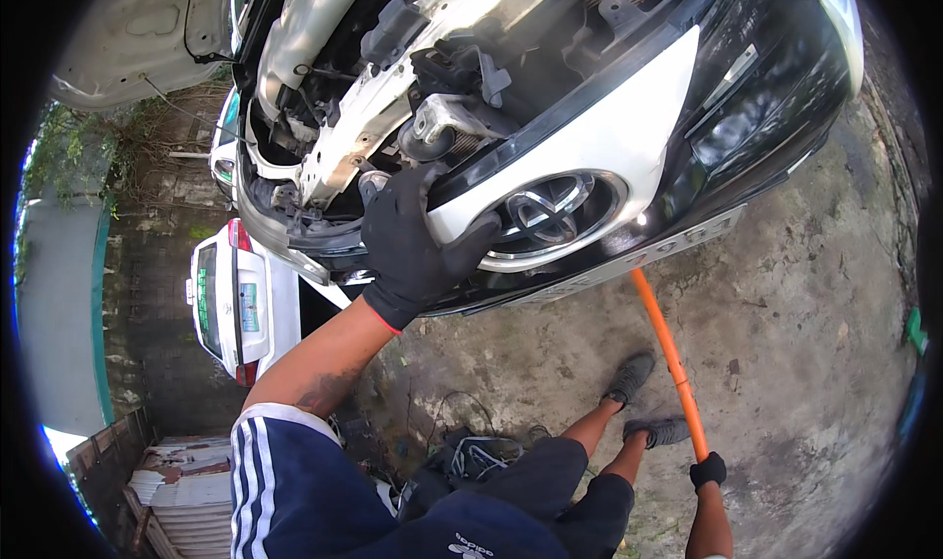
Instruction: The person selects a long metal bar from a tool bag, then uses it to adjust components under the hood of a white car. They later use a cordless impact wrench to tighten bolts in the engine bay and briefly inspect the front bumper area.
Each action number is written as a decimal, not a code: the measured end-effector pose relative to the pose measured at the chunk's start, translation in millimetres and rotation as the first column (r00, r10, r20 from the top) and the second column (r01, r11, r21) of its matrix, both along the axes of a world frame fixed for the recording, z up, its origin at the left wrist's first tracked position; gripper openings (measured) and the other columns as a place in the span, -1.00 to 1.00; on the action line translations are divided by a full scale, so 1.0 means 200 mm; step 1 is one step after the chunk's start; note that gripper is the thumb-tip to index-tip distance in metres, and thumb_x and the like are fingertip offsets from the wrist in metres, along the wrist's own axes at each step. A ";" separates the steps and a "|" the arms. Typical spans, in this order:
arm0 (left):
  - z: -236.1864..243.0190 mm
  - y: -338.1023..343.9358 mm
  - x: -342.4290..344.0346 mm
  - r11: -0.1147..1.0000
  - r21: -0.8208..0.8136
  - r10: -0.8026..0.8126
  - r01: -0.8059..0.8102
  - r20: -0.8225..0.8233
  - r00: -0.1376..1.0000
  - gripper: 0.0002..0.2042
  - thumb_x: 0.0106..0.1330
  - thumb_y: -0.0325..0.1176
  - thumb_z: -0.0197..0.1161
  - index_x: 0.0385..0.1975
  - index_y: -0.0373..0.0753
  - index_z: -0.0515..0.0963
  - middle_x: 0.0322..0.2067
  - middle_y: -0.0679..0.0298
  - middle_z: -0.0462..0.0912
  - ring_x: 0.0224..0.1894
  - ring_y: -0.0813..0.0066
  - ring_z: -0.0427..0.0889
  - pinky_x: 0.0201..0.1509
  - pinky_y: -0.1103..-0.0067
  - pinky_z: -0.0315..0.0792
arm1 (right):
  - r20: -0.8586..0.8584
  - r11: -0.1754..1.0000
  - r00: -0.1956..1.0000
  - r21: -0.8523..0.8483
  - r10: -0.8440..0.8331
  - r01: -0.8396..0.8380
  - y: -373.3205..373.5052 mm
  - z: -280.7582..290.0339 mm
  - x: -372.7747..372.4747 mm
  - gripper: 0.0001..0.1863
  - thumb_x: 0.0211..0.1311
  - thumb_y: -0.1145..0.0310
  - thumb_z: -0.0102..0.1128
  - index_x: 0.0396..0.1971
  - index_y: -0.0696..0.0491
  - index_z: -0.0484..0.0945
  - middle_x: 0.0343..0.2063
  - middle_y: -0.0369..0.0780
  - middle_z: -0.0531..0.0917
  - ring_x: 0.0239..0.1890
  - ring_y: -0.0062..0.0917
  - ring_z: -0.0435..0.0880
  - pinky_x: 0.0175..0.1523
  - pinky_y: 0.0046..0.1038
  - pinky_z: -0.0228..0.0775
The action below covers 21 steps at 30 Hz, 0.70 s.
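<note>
My left hand (417,240), in a black glove, grips the top edge of the car's front bumper (589,151), a white panel with black around it. Its thumb lies across the panel beside a round chrome emblem (550,215), while the fingers reach over the edge toward the engine bay. Low on the right, my right hand (707,471), also gloved in black, is wrapped round the end of a long orange jack handle (670,358). That handle slants up and passes beneath the bumper, where its far end and any jack are hidden.
Above the bumper is the uncovered engine bay (393,117), with the raised hood (147,33) at the upper left. A white car (260,313) stands behind on the left. Dark bags and cables (471,461) lie near my legs on the concrete ground (786,363).
</note>
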<state>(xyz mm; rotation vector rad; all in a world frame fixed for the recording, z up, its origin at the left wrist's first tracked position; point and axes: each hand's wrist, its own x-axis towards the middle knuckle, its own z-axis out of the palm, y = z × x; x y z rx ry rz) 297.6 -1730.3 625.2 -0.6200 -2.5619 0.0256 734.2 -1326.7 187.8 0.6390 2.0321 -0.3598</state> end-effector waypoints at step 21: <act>0.04 0.01 0.01 1.000 -0.001 0.002 -0.002 0.070 0.998 -0.34 -0.02 -0.15 0.47 0.03 -0.41 0.39 -0.25 -0.01 0.59 -0.28 0.09 0.63 -0.17 0.32 0.50 | -0.041 1.000 0.999 -0.014 -0.006 0.006 -0.03 0.07 -0.03 -0.72 -0.12 0.26 0.37 -0.38 0.06 0.59 -0.37 -0.07 0.70 -0.27 -0.14 0.71 -0.14 -0.18 0.56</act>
